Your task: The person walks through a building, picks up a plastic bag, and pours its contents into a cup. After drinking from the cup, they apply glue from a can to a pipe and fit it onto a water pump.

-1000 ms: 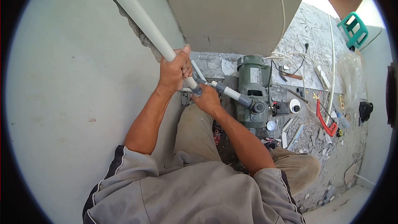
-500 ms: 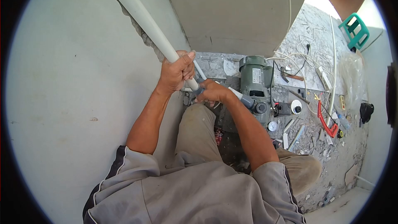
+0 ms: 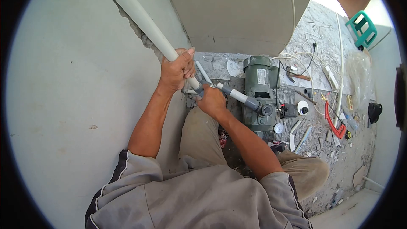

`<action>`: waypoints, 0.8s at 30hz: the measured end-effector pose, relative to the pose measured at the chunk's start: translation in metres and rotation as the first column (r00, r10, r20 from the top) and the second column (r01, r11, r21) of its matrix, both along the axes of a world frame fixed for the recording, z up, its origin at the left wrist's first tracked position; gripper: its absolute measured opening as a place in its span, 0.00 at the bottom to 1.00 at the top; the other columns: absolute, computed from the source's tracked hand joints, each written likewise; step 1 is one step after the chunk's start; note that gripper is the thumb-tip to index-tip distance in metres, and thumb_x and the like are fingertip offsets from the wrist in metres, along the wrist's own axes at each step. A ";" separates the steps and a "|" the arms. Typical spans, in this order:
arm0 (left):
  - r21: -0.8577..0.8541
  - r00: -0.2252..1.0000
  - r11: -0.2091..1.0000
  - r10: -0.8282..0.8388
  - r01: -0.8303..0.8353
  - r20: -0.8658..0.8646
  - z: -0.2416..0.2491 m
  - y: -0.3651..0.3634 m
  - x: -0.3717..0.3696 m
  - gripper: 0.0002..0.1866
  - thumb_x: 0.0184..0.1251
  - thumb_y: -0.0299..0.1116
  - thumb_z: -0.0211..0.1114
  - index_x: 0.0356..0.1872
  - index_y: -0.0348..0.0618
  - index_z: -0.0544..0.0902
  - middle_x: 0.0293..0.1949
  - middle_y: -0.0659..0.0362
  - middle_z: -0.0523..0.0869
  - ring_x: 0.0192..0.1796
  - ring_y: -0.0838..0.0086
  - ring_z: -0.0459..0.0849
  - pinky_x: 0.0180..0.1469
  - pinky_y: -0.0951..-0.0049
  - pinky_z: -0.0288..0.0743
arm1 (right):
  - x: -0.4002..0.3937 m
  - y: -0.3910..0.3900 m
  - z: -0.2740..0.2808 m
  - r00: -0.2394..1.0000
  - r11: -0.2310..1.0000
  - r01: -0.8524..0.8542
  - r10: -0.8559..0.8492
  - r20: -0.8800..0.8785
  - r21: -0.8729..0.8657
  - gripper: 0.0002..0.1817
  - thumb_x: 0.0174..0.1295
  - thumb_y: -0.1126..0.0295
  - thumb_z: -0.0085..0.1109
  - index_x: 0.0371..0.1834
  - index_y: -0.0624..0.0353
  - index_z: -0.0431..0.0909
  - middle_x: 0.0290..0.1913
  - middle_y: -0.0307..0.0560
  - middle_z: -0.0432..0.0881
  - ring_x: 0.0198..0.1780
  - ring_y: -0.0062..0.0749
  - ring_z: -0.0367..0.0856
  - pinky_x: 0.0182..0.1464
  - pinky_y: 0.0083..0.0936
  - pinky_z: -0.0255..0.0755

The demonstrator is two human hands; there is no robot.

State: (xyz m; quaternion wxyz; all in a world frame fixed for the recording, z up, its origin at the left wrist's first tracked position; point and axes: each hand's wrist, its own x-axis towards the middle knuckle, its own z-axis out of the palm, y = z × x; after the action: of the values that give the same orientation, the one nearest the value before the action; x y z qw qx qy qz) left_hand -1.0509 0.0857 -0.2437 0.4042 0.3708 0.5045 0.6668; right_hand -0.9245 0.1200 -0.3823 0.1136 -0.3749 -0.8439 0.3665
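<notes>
A long white PVC pipe [image 3: 142,19] slants down from the upper left along the wall. My left hand [image 3: 176,70] is wrapped round it near its lower end. Just below, my right hand [image 3: 210,101] is closed on the grey pipe fitting [image 3: 197,89] at the pipe's end, covering much of it. To the right of that hand a short white pipe [image 3: 237,95] with grey couplings runs into the green water pump [image 3: 259,85]. Whether this short pipe touches the fitting in my right hand is hidden by my fingers.
On the rubble-strewn floor lie a hammer [image 3: 299,76], a red hacksaw [image 3: 334,121], a pressure gauge [image 3: 278,128], a white roll [image 3: 302,107] and tangled cable. A green stool [image 3: 362,29] stands at the far right. A large beige panel [image 3: 237,12] rises ahead, and the wall [image 3: 72,101] is close on my left.
My right hand has turned and shifted slightly left on the fitting, uncovering more of the short pipe by the pump. My left hand still grips the long pipe; the view has shifted slightly.
</notes>
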 end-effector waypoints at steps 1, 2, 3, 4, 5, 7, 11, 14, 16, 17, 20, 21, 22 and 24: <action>-0.002 1.000 1.000 0.002 -0.002 -0.002 -0.001 0.000 -0.001 0.25 0.77 0.36 0.61 0.16 0.50 0.63 0.13 0.64 0.63 0.15 0.76 0.63 0.25 0.70 0.65 | -0.002 -0.008 0.001 0.998 0.998 0.059 -0.059 0.036 0.006 0.33 0.51 0.66 0.73 0.61 0.67 0.77 0.37 0.52 0.88 0.39 0.46 0.89 0.33 0.47 0.84; 0.003 1.000 1.000 -0.012 0.012 0.002 -0.003 -0.001 -0.003 0.25 0.77 0.36 0.61 0.16 0.50 0.63 0.13 0.64 0.63 0.15 0.76 0.63 0.25 0.70 0.65 | 0.003 0.000 0.002 0.999 0.975 -0.043 0.048 0.014 -0.216 0.31 0.52 0.66 0.72 0.60 0.67 0.77 0.39 0.55 0.88 0.41 0.50 0.89 0.37 0.48 0.84; 0.006 1.000 1.000 -0.023 0.023 0.002 -0.004 -0.003 -0.006 0.25 0.77 0.36 0.61 0.16 0.50 0.63 0.13 0.64 0.62 0.15 0.76 0.63 0.25 0.70 0.65 | 0.009 0.017 0.020 0.988 0.893 -0.150 0.149 -0.034 -0.424 0.30 0.52 0.66 0.71 0.60 0.66 0.78 0.40 0.58 0.88 0.43 0.54 0.89 0.42 0.50 0.84; 0.008 0.999 0.999 -0.035 0.035 0.000 -0.004 -0.006 -0.008 0.25 0.77 0.36 0.60 0.16 0.50 0.63 0.13 0.64 0.62 0.15 0.76 0.63 0.25 0.70 0.65 | 0.012 0.031 0.029 0.966 0.756 -0.249 0.235 -0.104 -0.606 0.29 0.53 0.67 0.70 0.59 0.66 0.78 0.41 0.62 0.89 0.45 0.58 0.89 0.46 0.51 0.84; 0.006 0.999 0.999 -0.048 0.048 -0.004 -0.003 -0.005 -0.007 0.25 0.77 0.36 0.61 0.16 0.50 0.63 0.13 0.64 0.62 0.15 0.76 0.63 0.25 0.70 0.65 | 0.011 0.044 0.029 0.955 0.700 -0.263 0.289 -0.074 -0.664 0.26 0.54 0.67 0.69 0.57 0.66 0.79 0.41 0.64 0.88 0.47 0.60 0.88 0.49 0.51 0.82; 0.004 0.998 0.998 -0.069 0.069 -0.004 -0.002 -0.003 0.002 0.25 0.77 0.36 0.61 0.16 0.50 0.63 0.13 0.64 0.62 0.15 0.76 0.63 0.25 0.70 0.65 | 0.012 0.059 0.026 0.915 0.575 -0.267 0.403 -0.016 -0.774 0.21 0.54 0.69 0.67 0.52 0.65 0.82 0.42 0.68 0.88 0.50 0.64 0.87 0.55 0.52 0.80; 0.002 1.000 1.000 -0.026 0.026 -0.003 -0.003 0.001 -0.007 0.25 0.77 0.37 0.61 0.17 0.50 0.64 0.13 0.64 0.64 0.15 0.76 0.63 0.26 0.70 0.65 | 0.003 0.001 0.016 0.999 0.991 0.043 -0.042 0.010 -0.125 0.18 0.53 0.72 0.63 0.49 0.63 0.84 0.42 0.68 0.87 0.48 0.65 0.87 0.54 0.50 0.80; 0.000 0.998 0.998 -0.055 0.055 0.006 -0.005 -0.006 -0.008 0.24 0.77 0.37 0.62 0.17 0.50 0.64 0.13 0.64 0.64 0.15 0.76 0.63 0.26 0.70 0.65 | -0.001 0.008 -0.004 0.992 0.982 -0.117 0.109 -0.058 -0.149 0.22 0.51 0.72 0.66 0.52 0.63 0.84 0.43 0.64 0.89 0.45 0.59 0.89 0.47 0.48 0.84; 0.012 0.994 0.994 -0.109 0.109 0.021 -0.004 -0.009 -0.007 0.24 0.77 0.37 0.62 0.17 0.50 0.64 0.13 0.64 0.64 0.15 0.76 0.63 0.26 0.70 0.65 | 0.007 0.046 0.030 0.964 0.765 -0.210 0.266 0.001 -0.609 0.28 0.47 0.72 0.72 0.56 0.64 0.83 0.43 0.54 0.89 0.43 0.46 0.89 0.35 0.41 0.86; 0.017 0.996 0.996 -0.090 0.090 0.023 -0.004 -0.008 -0.007 0.24 0.76 0.37 0.62 0.17 0.50 0.65 0.13 0.64 0.64 0.15 0.76 0.64 0.26 0.70 0.65 | 0.008 0.063 0.032 0.927 0.721 -0.277 0.375 0.021 -0.636 0.29 0.46 0.72 0.74 0.57 0.65 0.83 0.43 0.52 0.89 0.43 0.44 0.89 0.33 0.40 0.85; 0.025 0.999 0.999 -0.038 0.038 0.015 -0.001 0.001 -0.003 0.24 0.76 0.37 0.62 0.17 0.49 0.65 0.13 0.64 0.64 0.15 0.76 0.64 0.25 0.70 0.64 | 0.006 0.059 0.024 0.943 0.820 -0.283 0.332 0.009 -0.497 0.30 0.49 0.69 0.76 0.58 0.64 0.82 0.46 0.52 0.89 0.48 0.45 0.89 0.32 0.40 0.86; 0.019 1.000 1.000 -0.021 0.021 0.007 0.001 0.002 -0.003 0.23 0.76 0.37 0.62 0.17 0.49 0.66 0.13 0.64 0.64 0.15 0.76 0.64 0.26 0.70 0.65 | 0.006 0.046 0.007 0.968 0.899 -0.234 0.250 -0.005 -0.370 0.30 0.50 0.67 0.76 0.58 0.65 0.82 0.46 0.53 0.89 0.49 0.45 0.88 0.32 0.40 0.86; 0.008 1.000 1.000 -0.002 0.002 0.004 0.000 0.001 -0.002 0.23 0.76 0.37 0.62 0.17 0.49 0.66 0.13 0.64 0.65 0.15 0.76 0.64 0.26 0.71 0.65 | 0.007 0.031 0.002 0.985 0.955 -0.172 0.171 -0.027 -0.243 0.30 0.50 0.66 0.77 0.58 0.65 0.82 0.46 0.53 0.89 0.50 0.45 0.88 0.32 0.40 0.86; 0.013 1.000 1.000 0.021 -0.021 0.013 -0.007 0.003 -0.011 0.23 0.76 0.37 0.62 0.18 0.50 0.66 0.14 0.64 0.64 0.16 0.76 0.64 0.26 0.71 0.65 | 0.016 0.011 -0.004 0.980 0.917 -0.149 0.186 0.068 -0.370 0.30 0.53 0.59 0.78 0.56 0.64 0.82 0.45 0.57 0.88 0.51 0.50 0.88 0.43 0.43 0.86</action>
State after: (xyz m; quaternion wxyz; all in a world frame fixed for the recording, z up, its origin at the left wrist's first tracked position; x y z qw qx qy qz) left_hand -1.0616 0.0886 -0.2508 0.3979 0.3640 0.5012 0.6767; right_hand -0.9082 0.1314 -0.3861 -0.0327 -0.3340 -0.7953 0.5049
